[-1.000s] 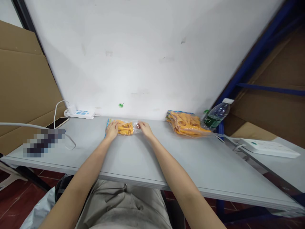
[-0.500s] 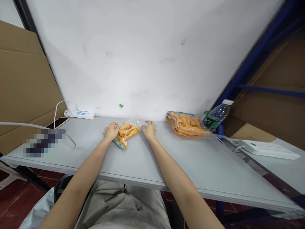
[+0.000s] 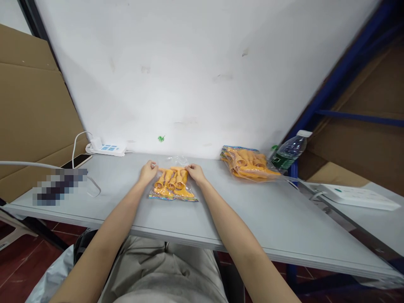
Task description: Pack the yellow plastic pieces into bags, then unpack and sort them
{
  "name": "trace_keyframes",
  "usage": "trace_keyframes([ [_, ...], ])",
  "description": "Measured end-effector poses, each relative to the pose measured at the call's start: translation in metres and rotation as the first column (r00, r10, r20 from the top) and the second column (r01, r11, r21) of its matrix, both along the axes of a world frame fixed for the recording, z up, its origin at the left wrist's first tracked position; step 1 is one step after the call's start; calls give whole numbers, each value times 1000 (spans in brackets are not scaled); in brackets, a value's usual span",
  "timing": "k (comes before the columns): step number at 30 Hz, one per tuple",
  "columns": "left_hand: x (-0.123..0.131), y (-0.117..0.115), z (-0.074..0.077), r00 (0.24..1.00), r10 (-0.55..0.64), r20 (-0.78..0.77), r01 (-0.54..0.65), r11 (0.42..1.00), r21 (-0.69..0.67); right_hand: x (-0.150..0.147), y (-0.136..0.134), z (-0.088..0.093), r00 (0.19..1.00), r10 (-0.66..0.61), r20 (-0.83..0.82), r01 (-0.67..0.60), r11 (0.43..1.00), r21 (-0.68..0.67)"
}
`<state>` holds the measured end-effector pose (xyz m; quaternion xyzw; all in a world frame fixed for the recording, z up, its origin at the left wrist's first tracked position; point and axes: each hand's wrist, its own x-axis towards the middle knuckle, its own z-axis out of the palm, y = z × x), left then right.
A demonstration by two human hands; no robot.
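A clear plastic bag (image 3: 173, 198) lies on the grey table in front of me, its colourful printed edge toward me. Several orange horn-shaped pieces (image 3: 172, 181) show through the film. My left hand (image 3: 148, 171) pinches the bag's far left side between thumb and fingers. On the far right side, my right hand (image 3: 195, 172) grips the film the same way. The bag's loose transparent end (image 3: 176, 160) sticks up a little between the hands, toward the wall.
Similar bags of orange pieces (image 3: 246, 164) lie at the right, against a plastic water bottle (image 3: 290, 150). A white power strip (image 3: 109, 149) and a phone (image 3: 77, 161) are at the back left. Another power strip (image 3: 360, 197) sits far right. Cardboard (image 3: 31, 109) stands on the left.
The bag has turned so its printed edge now runs along the side nearest me, and it lies flatter. My right hand has closed on its far right side.
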<state>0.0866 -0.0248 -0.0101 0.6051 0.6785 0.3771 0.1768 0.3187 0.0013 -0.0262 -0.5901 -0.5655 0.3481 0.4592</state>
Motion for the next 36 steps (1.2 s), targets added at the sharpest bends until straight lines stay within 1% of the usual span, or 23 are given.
trace_keyframes([
  [2, -1, 2, -3, 994, 59, -95, -59, 998, 3, -3, 0, 0, 983, 23, -181, -24, 1000, -4],
  [4, -2, 5, -6, 987, 68, -149, -74, 997, -30, -6, -2, 3, 932, 47, -359, -68, 997, -47],
  [6, -4, 8, -9, 985, 53, -164, -64, 996, -64, -8, -4, 6, 862, 62, -503, -132, 986, -106],
  [8, -7, 10, -11, 988, 42, -150, -54, 996, -77, -9, -6, 8, 806, 67, -588, -188, 971, -146],
  [10, -9, 13, -14, 994, 34, -108, -41, 997, -72, -9, -7, 9, 787, 72, -613, -214, 963, -162],
  [12, -12, 15, -17, 999, 29, -29, -30, 998, -53, -9, -8, 9, 786, 83, -612, -229, 960, -164],
  [16, -14, 18, -20, 988, 64, 143, -63, 998, -12, -7, -10, 10, 764, 69, -642, -240, 953, -183],
  [17, -14, 17, -20, 985, 77, 156, -76, 997, -10, -7, -10, 11, 758, 65, -649, -244, 951, -190],
  [19, -12, 16, -18, 986, 98, 136, -97, 995, -17, -7, -11, 12, 754, 68, -653, -257, 946, -199],
  [23, -8, 14, -15, 996, 62, 67, -61, 998, -20, -7, -12, 13, 763, 70, -643, -264, 942, -210],
  [24, -8, 14, -15, 996, 48, 81, -46, 999, -21, -7, -12, 13, 764, 69, -642, -263, 941, -212],
  [26, -8, 14, -15, 985, 33, 171, -30, 999, -22, -7, -11, 13, 762, 70, -644, -264, 942, -210],
  [28, -8, 14, -15, 944, 21, 329, -19, 1000, -7, -7, -11, 12, 753, 71, -654, -265, 942, -204],
  [29, -8, 13, -15, 905, 1, 425, -3, 1000, 4, -7, -10, 12, 748, 70, -659, -265, 943, -201],
  [32, -4, 10, -12, 730, -80, 679, 88, 996, 23, -6, -10, 12, 740, 79, -668, -277, 941, -195],
  [34, -2, 7, -9, 629, -105, 770, 135, 990, 25, -6, -10, 12, 744, 97, -662, -295, 936, -193],
  [36, -1, 6, -7, 591, -98, 801, 137, 990, 21, -6, -11, 11, 745, 129, -654, -321, 929, -182],
])
